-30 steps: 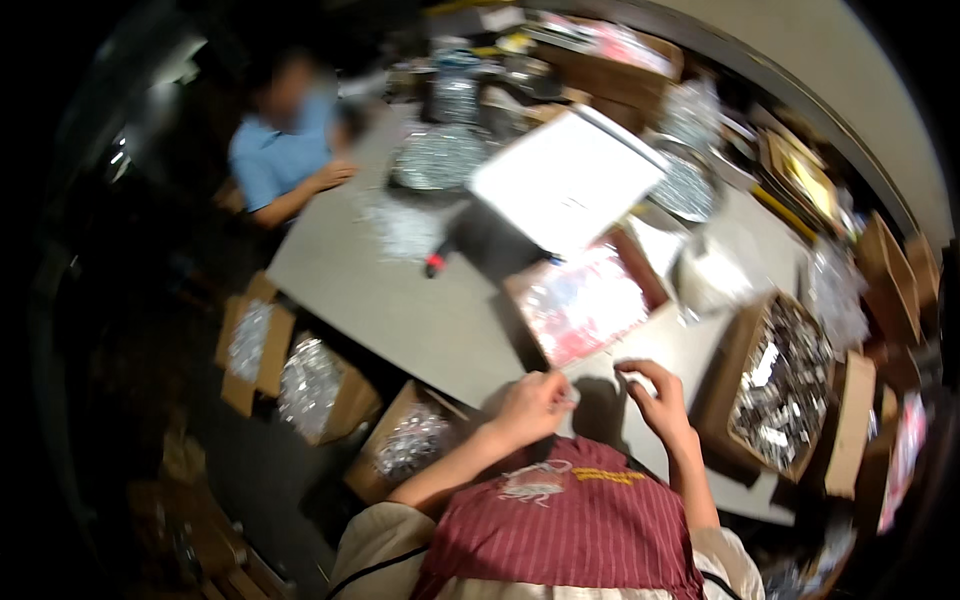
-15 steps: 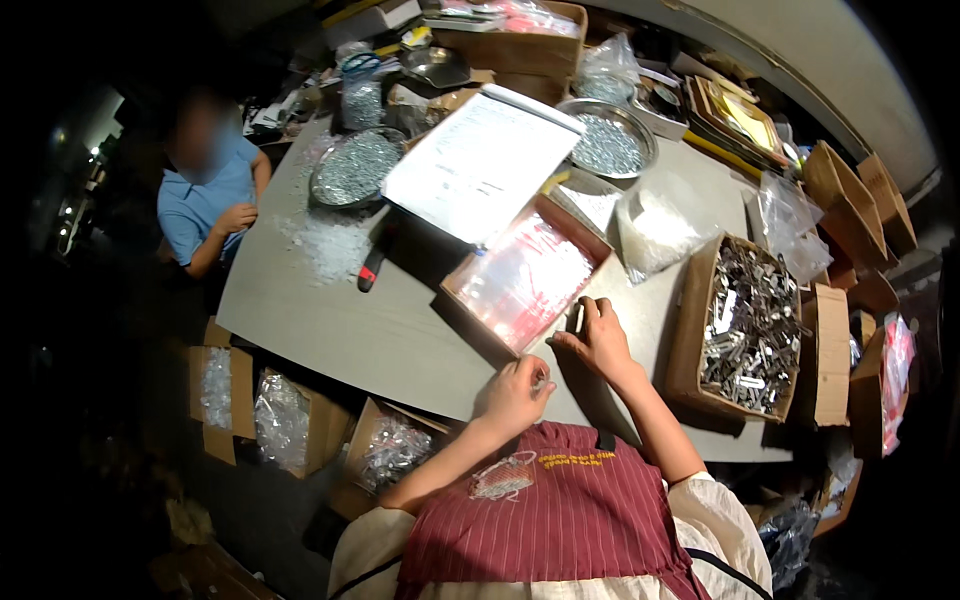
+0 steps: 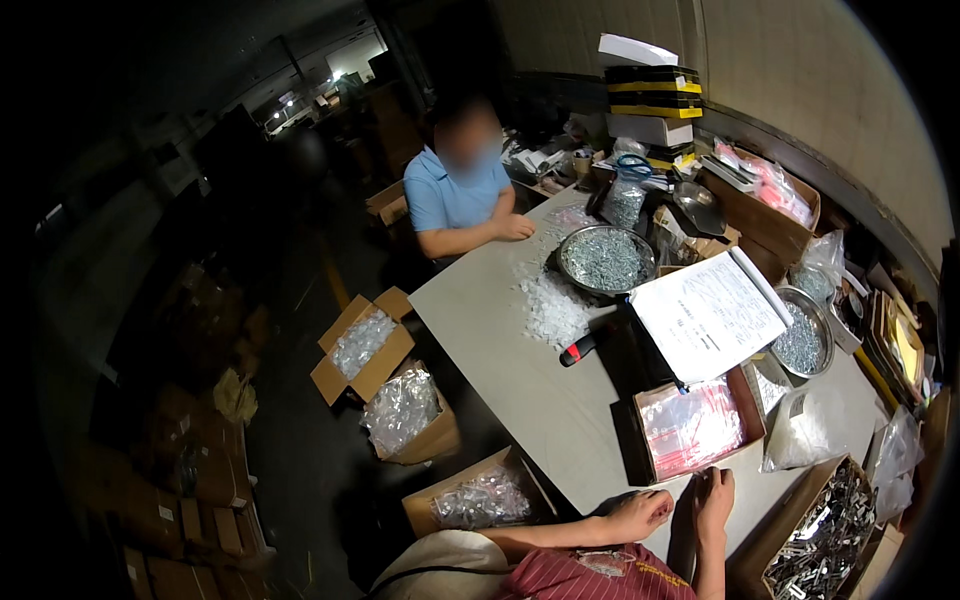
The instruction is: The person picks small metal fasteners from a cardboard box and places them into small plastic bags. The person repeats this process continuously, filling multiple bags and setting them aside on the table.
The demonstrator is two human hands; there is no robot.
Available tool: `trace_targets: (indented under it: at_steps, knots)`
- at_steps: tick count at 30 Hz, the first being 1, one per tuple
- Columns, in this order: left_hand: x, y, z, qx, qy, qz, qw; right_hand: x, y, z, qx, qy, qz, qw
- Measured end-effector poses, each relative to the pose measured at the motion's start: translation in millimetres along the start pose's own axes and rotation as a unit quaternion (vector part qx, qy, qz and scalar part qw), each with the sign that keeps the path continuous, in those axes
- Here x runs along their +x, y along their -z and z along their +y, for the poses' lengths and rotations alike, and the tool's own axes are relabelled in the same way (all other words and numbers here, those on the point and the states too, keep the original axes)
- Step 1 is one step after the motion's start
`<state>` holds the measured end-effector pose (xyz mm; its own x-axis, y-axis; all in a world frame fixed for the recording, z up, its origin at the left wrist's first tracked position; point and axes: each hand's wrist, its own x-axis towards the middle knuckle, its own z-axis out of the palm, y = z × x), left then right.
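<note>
My left hand (image 3: 640, 515) is above the table's near edge, its fingers curled in; what they hold, if anything, is too small to make out. Just right of it my right hand (image 3: 714, 498) has its fingers bent together at the near edge of a cardboard box (image 3: 642, 447). Any small thing in those fingertips cannot be made out. Clear plastic bags with red edges (image 3: 690, 425) fill this box. A clipboard with a written sheet (image 3: 710, 315) leans over the box's far side.
Right of my hands stands a carton of metal clips (image 3: 822, 535), near a bag of white pieces (image 3: 803, 430). Farther off are bowls of small metal parts (image 3: 604, 260), a white pile (image 3: 555, 312) and a red-black handled tool (image 3: 578, 350). A person in blue (image 3: 455, 200) sits across the table.
The view has swung left, so the table sits farther right and the seated person and floor cartons show more fully. My hands stay close together beside the box of bags.
</note>
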<state>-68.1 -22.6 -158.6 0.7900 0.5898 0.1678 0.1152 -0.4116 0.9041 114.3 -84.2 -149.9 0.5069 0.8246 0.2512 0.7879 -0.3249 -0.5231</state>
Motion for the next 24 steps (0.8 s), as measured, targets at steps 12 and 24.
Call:
trace_targets:
  at_steps: [12,24]
  knots:
    - [7.2,-4.0,-4.8,-0.026,-0.018,-0.012,0.999,-3.7,3.7,-6.0,-0.067,0.083,-0.004,0.994]
    - [5.3,-2.2,-8.2,-0.047,-0.009,-0.015,0.999,-25.5,-5.1,20.6,-0.206,0.075,-0.111,0.969]
